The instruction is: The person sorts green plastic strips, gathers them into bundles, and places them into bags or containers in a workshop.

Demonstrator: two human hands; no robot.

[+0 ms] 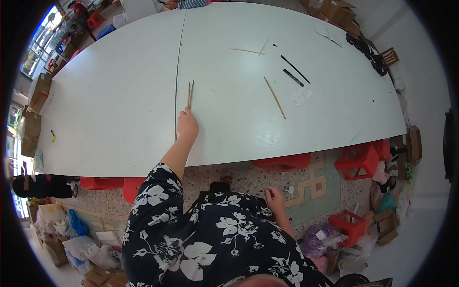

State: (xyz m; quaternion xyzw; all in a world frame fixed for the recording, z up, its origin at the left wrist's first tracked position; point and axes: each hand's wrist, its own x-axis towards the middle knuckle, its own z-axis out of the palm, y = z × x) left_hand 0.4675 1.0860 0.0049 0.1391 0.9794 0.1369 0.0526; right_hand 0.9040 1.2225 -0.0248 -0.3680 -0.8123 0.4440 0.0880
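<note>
My left hand (188,123) reaches over the white table, its fingers wrapped round the lower ends of a pair of thin wooden sticks (191,98). Their darker tips point toward the far side and stand slightly apart; whether they are brushes or chopsticks I cannot tell. Below the table edge, beside my body, my right hand (275,200) hangs with curled fingers and no visible object. To the right on the tabletop lies a similar wooden stick (275,98). Near it are a black marker pen (293,78), a slim black stick (295,69) and a slip of pale paper (302,96).
A seam crosses the white table (119,105) beside my left hand. Two pale crossed sticks (247,50) lie farther off, and a small yellow-and-black object (53,137) at far left. Red stools (356,162) stand under the near edge. A striped sleeve (192,4) shows at the far edge.
</note>
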